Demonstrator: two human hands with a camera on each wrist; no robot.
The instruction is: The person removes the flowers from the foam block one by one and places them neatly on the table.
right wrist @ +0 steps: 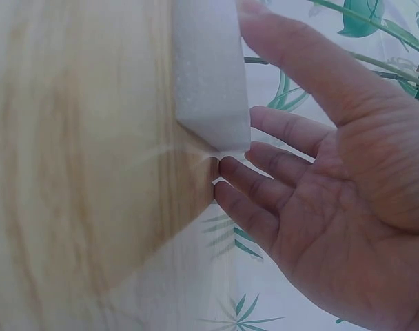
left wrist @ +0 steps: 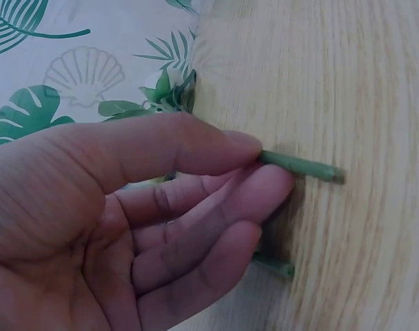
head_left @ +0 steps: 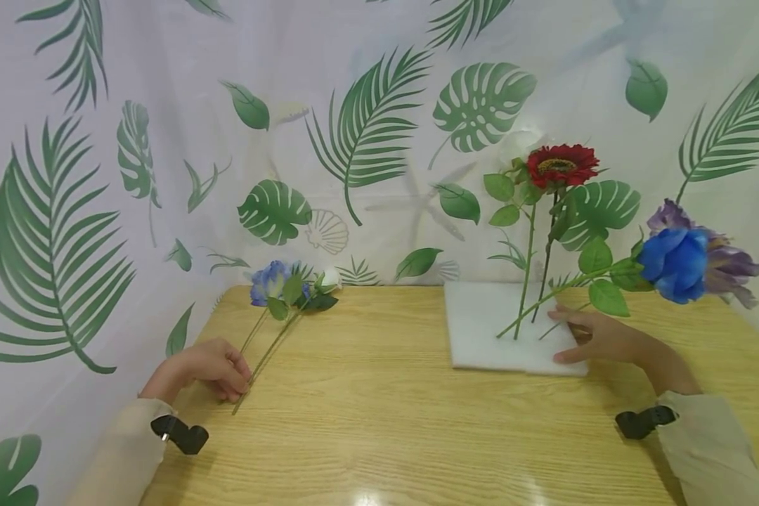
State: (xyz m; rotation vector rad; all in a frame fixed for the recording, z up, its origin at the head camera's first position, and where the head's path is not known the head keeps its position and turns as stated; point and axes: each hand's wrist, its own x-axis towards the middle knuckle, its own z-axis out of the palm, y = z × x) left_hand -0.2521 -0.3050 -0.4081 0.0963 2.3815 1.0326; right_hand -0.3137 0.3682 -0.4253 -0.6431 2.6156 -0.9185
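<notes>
At the left of the table, my left hand [head_left: 218,369] pinches the lower end of a green stem [left wrist: 299,165] between thumb and forefinger. This stem runs back to a white flower [head_left: 330,278] with green leaves. A blue-and-white flower [head_left: 268,282] lies alongside, its stem end [left wrist: 277,265] showing below my fingers. My right hand [head_left: 610,341] rests at the right edge of a white foam block [head_left: 483,344], thumb on its top and fingers extended against its side. A red gerbera [head_left: 561,166], a blue rose [head_left: 673,263] and a purple flower [head_left: 730,263] have stems in the block.
The blue and purple flowers lean far out to the right, over my right forearm. Behind the red gerbera, a pale flower [head_left: 521,144] blends into the leaf-print curtain [head_left: 379,232]. The wooden table [head_left: 379,422] meets the curtain at its back edge.
</notes>
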